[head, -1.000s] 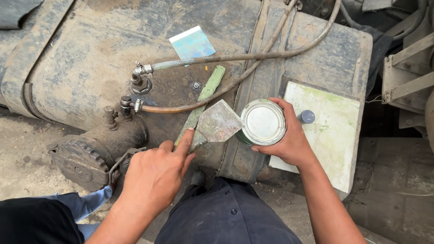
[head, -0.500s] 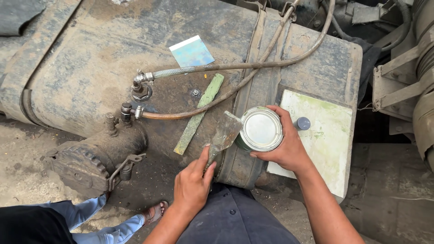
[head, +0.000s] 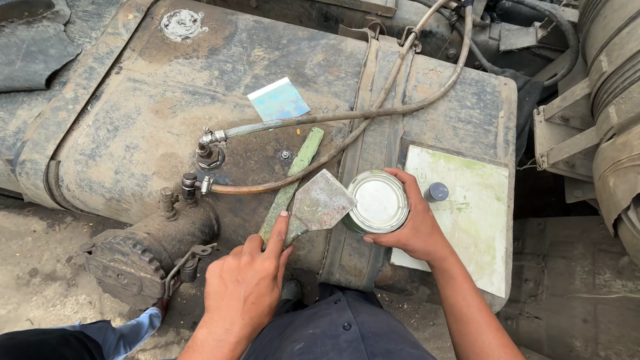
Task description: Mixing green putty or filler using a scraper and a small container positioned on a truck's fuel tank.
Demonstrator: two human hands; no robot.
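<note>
My left hand (head: pixel 243 287) grips a metal putty knife (head: pixel 321 202) by its handle, index finger stretched along the blade's base; the smeared blade points toward the can. My right hand (head: pixel 413 223) wraps around an open round tin can (head: pixel 377 202) with pale filler inside, held over the dirty metal fuel tank (head: pixel 147 127). A green-stained flat stick (head: pixel 293 177) lies on the tank just left of the blade.
A white, green-stained board (head: pixel 467 213) with a small grey cap (head: pixel 437 192) lies on the tank at right. Two hoses (head: pixel 333 117) run across the tank to fittings (head: pixel 210 150). A blue card (head: pixel 278 99) lies farther back. Truck frame parts stand at right.
The left hand has brought the putty knife back up from below the can's edge, so the blade now sits flat beside the can. The right hand and can stayed roughly in place.
</note>
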